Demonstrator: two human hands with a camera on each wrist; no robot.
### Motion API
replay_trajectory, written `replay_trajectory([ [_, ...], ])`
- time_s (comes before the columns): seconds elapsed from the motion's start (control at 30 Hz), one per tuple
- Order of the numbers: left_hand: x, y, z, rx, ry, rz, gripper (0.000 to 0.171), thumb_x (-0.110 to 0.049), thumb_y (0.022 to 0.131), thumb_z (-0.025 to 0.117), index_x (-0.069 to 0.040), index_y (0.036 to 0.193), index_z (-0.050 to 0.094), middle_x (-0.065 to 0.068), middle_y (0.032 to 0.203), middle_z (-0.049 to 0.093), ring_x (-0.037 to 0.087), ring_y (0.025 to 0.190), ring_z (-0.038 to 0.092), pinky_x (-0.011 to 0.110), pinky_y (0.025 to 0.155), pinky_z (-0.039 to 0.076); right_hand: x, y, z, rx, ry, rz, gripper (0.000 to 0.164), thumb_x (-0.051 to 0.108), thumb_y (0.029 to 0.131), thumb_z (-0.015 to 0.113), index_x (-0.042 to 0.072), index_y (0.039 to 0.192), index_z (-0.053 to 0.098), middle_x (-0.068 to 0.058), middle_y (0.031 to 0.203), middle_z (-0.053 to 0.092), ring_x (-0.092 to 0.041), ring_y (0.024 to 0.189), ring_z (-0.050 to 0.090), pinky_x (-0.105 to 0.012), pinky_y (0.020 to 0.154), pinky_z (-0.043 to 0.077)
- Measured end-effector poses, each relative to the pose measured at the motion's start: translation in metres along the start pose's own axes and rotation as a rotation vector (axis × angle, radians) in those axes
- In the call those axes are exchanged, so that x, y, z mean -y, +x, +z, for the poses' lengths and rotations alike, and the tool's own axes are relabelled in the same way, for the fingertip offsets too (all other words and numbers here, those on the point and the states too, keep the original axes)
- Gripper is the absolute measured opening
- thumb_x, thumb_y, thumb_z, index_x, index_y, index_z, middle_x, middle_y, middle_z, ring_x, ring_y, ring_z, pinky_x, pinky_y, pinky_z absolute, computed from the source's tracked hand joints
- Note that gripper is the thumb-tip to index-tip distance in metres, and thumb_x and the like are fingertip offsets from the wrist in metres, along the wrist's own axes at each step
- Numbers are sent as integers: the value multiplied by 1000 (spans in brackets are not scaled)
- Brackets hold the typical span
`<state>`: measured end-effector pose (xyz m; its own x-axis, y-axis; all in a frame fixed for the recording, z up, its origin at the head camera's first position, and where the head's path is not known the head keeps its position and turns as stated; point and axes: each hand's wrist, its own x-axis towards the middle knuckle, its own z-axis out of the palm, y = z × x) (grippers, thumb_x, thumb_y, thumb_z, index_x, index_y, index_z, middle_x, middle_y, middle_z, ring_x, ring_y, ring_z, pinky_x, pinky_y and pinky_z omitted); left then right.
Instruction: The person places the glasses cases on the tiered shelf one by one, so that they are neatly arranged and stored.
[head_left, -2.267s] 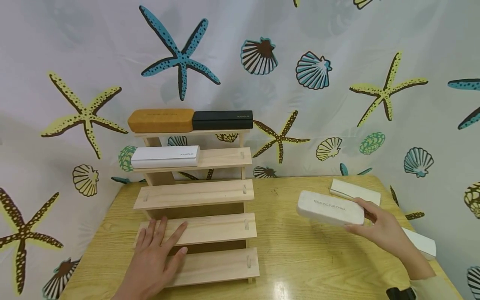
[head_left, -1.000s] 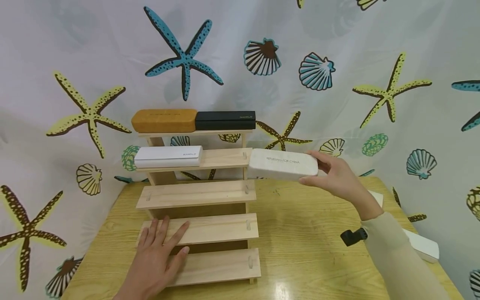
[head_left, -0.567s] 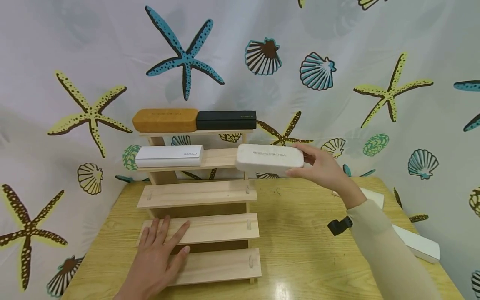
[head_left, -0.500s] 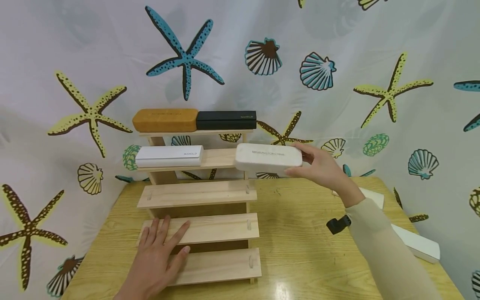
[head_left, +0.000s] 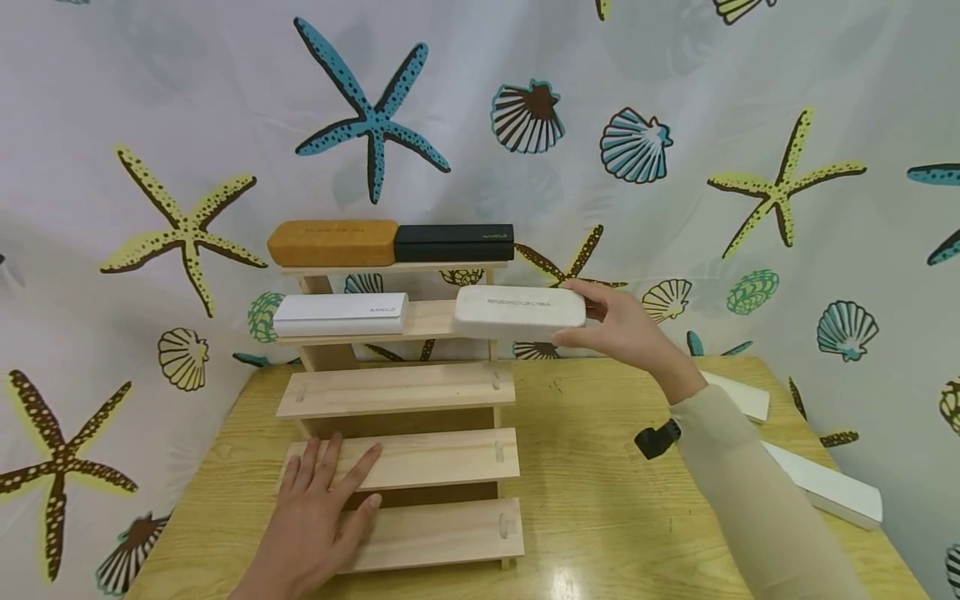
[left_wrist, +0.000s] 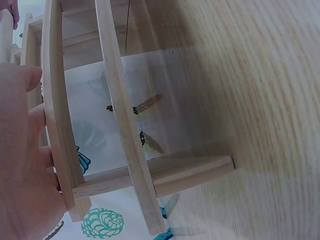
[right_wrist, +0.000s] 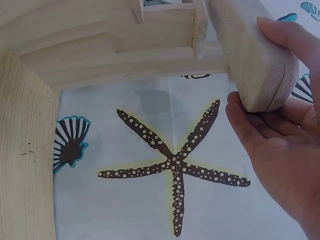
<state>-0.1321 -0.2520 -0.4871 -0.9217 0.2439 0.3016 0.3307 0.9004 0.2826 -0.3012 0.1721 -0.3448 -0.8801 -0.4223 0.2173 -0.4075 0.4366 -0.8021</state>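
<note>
My right hand [head_left: 618, 329] pinches the right end of an off-white, rounded glasses case [head_left: 521, 306], thumb on one side and fingers on the other. The held case overlaps the right part of the second shelf from the top. In the right wrist view, a seam runs round the end of this glasses case [right_wrist: 250, 60]. On the same shelf, to the left, lies a white glasses case [head_left: 341, 314]. My left hand [head_left: 307, 517] rests with spread fingers on the lower boards of the stepped wooden rack [head_left: 397, 390], holding nothing.
An orange-brown case [head_left: 333, 242] and a black case [head_left: 455, 244] fill the top shelf end to end. Two more white cases, a far one [head_left: 738, 396] and a nearer one [head_left: 825, 485], lie on the table [head_left: 600, 467] at right. A patterned curtain [head_left: 480, 192] hangs behind.
My right hand has carried the off-white glasses case from over the right of the table leftward and up to the second shelf, still edging left. My left hand has stayed on the rack.
</note>
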Motion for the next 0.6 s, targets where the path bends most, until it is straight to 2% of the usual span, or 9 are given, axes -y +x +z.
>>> replay_trajectory([
  [0.2,0,0,0,6,-4,-7,58,-46,107,57,-34,162,44,33,166,32,62,154,23,75,121,20,0,10,5,2,9,19,81,24,89,87,8,158,48,-13,146,61,-30,123,68,-38,95,58],
  [0.43,-1,0,-1,5,-5,-5,58,-45,107,57,-34,162,44,33,166,33,62,154,23,75,121,20,4,21,11,27,8,21,78,25,89,88,11,156,51,-11,136,66,-26,111,68,-37,90,56],
  [0.6,-1,0,0,-3,2,-2,58,-45,106,57,-34,162,44,33,166,34,62,154,24,75,120,21,7,28,15,37,5,15,77,27,89,88,12,155,53,-10,133,68,-25,110,69,-36,89,56],
])
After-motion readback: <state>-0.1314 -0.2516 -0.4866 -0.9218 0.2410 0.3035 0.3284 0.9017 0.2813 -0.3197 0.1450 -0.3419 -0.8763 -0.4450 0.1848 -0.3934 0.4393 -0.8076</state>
